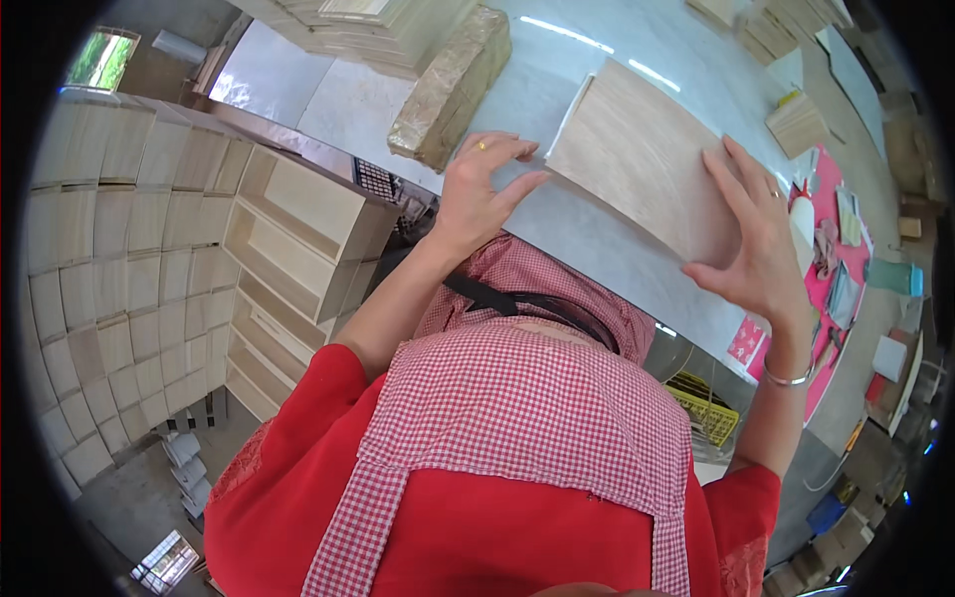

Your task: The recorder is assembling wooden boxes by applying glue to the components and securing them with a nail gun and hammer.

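Observation:
A flat, pale wooden box (637, 149) lies slanted on the grey-white tabletop, with a thin light edge along its left side. My right hand (761, 234) spans the right end of this box, fingers over its far corner and thumb at the near corner. Just off the box's left end is my left hand (487, 184), open, its thumb and fingers apart with nothing between them. Beside that hand lies a long block wrapped in brown tape (453, 90). It sits behind the left hand's knuckles.
Stacked wooden boxes (129, 269) form a wall at left, beside open wooden trays (288, 219). More wooden pieces (368, 30) are piled at the table's far left. On the right are a small wooden block (796, 124) and a pink sheet (821, 289) with cloths. A yellow crate (704, 410) stands below the table.

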`<state>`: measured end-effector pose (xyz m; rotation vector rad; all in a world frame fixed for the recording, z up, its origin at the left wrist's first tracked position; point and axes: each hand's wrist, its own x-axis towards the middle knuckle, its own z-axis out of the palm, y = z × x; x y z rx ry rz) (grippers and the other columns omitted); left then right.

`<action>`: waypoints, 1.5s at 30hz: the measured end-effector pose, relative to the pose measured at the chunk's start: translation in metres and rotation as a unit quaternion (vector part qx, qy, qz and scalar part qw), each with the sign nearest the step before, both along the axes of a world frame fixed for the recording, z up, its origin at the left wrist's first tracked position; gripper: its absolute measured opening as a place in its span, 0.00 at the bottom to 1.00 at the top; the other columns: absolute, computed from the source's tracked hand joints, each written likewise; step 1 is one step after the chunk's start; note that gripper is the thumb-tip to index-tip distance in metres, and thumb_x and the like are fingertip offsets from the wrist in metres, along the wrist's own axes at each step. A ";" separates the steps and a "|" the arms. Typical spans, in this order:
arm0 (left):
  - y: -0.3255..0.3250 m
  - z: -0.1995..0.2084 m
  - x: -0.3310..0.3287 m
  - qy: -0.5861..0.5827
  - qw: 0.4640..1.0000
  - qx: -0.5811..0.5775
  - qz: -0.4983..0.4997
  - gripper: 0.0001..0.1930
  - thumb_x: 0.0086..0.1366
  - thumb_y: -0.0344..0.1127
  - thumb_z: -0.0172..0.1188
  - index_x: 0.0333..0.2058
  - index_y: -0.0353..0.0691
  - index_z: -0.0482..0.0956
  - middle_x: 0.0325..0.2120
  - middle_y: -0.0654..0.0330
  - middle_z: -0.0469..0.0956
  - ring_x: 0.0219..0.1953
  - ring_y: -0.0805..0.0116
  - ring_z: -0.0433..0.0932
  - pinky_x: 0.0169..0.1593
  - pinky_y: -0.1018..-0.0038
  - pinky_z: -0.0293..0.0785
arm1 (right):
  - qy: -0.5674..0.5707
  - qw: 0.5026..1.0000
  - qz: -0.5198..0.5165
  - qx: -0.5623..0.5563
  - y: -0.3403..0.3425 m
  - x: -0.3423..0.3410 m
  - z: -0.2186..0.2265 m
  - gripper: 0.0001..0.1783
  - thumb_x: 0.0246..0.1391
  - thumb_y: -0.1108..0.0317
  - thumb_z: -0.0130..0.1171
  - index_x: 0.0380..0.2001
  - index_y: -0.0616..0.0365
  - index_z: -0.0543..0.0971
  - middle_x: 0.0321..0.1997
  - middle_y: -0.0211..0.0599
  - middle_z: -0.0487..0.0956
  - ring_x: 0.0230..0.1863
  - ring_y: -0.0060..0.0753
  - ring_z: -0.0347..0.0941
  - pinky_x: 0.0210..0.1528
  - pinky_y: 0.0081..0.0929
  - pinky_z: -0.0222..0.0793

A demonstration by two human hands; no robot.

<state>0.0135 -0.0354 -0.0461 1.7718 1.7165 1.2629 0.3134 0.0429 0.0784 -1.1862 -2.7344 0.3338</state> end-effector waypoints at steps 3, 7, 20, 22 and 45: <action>0.001 0.011 -0.001 0.018 1.000 0.007 0.002 0.15 0.53 0.31 0.72 0.41 0.35 0.84 0.36 0.54 0.83 0.48 0.57 0.78 0.52 0.67 0.73 | -0.016 1.000 0.022 0.010 0.010 -0.011 -0.005 0.56 0.23 0.63 0.75 0.64 0.51 0.68 0.70 0.46 0.62 0.68 0.55 0.59 0.70 0.48 0.53; 0.005 0.015 0.001 0.041 0.999 0.018 0.000 0.13 0.53 0.31 0.72 0.38 0.35 0.85 0.35 0.55 0.83 0.46 0.59 0.78 0.49 0.67 0.74 | -0.034 0.999 0.029 0.023 0.018 -0.011 -0.012 0.54 0.24 0.63 0.75 0.64 0.51 0.69 0.70 0.46 0.63 0.68 0.55 0.59 0.71 0.48 0.53; 0.015 0.030 0.002 0.208 0.976 0.067 -0.022 0.10 0.53 0.37 0.71 0.32 0.38 0.86 0.30 0.60 0.83 0.37 0.61 0.79 0.42 0.65 0.70 | -0.043 0.998 0.045 0.016 0.031 0.003 -0.036 0.55 0.27 0.61 0.74 0.66 0.50 0.66 0.71 0.49 0.62 0.69 0.55 0.58 0.72 0.47 0.52; 0.016 0.036 0.001 0.239 0.968 0.067 -0.024 0.09 0.53 0.33 0.71 0.32 0.36 0.86 0.30 0.57 0.83 0.36 0.58 0.80 0.40 0.64 0.72 | -0.040 0.998 0.043 0.020 0.032 0.002 -0.040 0.54 0.27 0.61 0.74 0.66 0.50 0.67 0.71 0.49 0.62 0.69 0.55 0.59 0.72 0.47 0.52; 0.021 0.042 0.002 0.220 0.974 0.021 -0.054 0.07 0.55 0.32 0.70 0.31 0.35 0.85 0.30 0.56 0.83 0.36 0.58 0.80 0.40 0.66 0.72 | 0.086 0.980 -0.027 0.176 0.015 0.026 -0.059 0.39 0.42 0.52 0.71 0.58 0.54 0.74 0.63 0.49 0.70 0.63 0.50 0.67 0.67 0.50 0.58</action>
